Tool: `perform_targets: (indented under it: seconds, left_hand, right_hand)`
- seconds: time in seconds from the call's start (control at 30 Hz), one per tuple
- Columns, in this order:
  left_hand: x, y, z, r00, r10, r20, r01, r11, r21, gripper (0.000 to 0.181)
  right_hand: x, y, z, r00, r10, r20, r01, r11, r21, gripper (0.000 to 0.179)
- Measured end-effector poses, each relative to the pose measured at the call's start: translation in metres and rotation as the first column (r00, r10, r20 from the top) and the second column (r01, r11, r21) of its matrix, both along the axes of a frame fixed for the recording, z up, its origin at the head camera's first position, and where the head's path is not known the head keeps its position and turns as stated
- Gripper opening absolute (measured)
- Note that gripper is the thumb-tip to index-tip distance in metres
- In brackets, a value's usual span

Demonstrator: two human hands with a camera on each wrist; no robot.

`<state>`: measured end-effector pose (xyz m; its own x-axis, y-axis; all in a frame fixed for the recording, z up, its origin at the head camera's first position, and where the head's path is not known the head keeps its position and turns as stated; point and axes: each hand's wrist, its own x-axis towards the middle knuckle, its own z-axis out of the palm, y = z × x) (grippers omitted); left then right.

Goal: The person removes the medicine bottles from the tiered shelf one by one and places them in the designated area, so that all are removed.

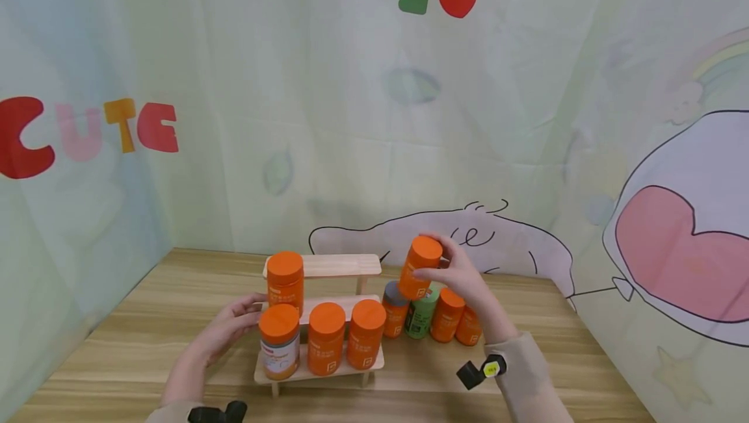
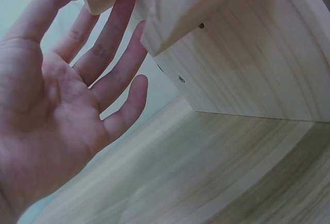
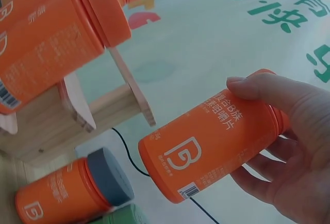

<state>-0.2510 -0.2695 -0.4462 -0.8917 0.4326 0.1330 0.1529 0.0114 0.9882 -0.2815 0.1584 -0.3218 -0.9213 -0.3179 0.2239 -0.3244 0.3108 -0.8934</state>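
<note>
My right hand (image 1: 459, 273) grips an orange bottle (image 1: 417, 270) with an orange lid, in the air right of the wooden tiered rack (image 1: 342, 266). The right wrist view shows that bottle (image 3: 206, 141) tilted, thumb on one side and fingers on the other. My left hand (image 1: 225, 329) is at the rack's left side; in the left wrist view its fingertips (image 2: 124, 2) touch or nearly touch a shelf end, fingers loosely bent. On the middle shelf stands one orange bottle (image 1: 285, 283). Along the lowest shelf are a white-labelled bottle (image 1: 279, 351) and two orange bottles (image 1: 326, 338).
Right of the rack, on the wooden table (image 1: 146, 319), stand a grey-lidded orange bottle (image 1: 394, 316), a green bottle (image 1: 420, 319) and two orange bottles (image 1: 447, 318). A printed cloth backdrop (image 1: 351, 150) rises behind and beside the table.
</note>
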Motion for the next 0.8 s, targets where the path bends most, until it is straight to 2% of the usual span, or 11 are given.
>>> perform_targets:
  seconds: [0.17, 0.47, 0.8]
  left_hand:
    - [0.0, 0.0, -0.001, 1.0, -0.019, -0.017, 0.019, 1.0, 0.007, 0.03]
    - [0.0, -0.002, -0.001, 1.0, -0.016, 0.001, 0.016, 1.0, 0.021, 0.029]
    - [-0.001, -0.002, -0.004, 0.998, -0.045, -0.033, 0.046, 0.998, 0.032, 0.033]
  right_hand:
    - [0.0, 0.014, -0.001, 0.999, -0.039, -0.002, 0.039, 0.999, 0.003, 0.069]
    - [-0.003, 0.041, -0.006, 0.992, -0.118, -0.041, 0.119, 0.992, 0.031, 0.068]
    - [0.0, 0.065, -0.013, 0.971, -0.222, -0.094, 0.225, 0.974, 0.032, 0.064]
